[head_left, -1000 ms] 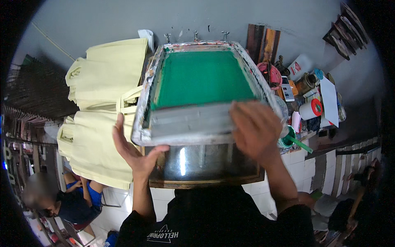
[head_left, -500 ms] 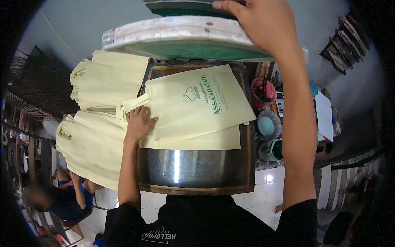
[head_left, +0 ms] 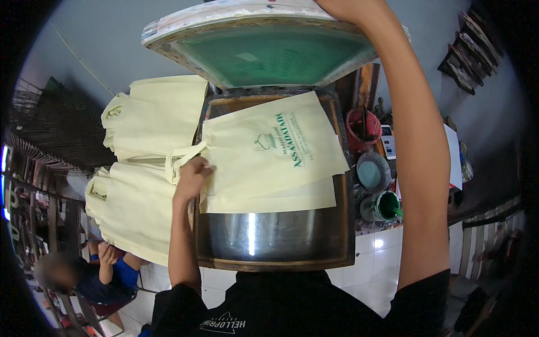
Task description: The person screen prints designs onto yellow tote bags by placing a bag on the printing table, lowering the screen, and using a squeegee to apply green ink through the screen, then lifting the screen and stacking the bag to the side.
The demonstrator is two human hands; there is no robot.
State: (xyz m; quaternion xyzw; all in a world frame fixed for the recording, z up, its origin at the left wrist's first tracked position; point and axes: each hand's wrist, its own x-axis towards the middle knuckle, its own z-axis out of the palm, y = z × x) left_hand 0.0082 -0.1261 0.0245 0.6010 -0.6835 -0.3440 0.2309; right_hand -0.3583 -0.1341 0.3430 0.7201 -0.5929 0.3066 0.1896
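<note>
A pale yellow cloth tote bag with a green print lies slanted on the glass-topped printing board. Beneath it another pale piece shows along its near side. My left hand pinches the printed bag at its left edge, beside the handle strap. Above the board's far end, a screen-printing frame with green mesh is tilted up. My right hand grips its upper right edge; the picture's top cuts off most of those fingers.
Two piles of pale yellow bags, a far pile and a near pile, lie left. At right stand a red bucket, a bowl, a green paint jar and a phone. Another person sits lower left.
The screen frame has tipped further up, showing more of its green underside. My right hand has risen with it. My left hand's fingers have curled in at the bag's edge.
</note>
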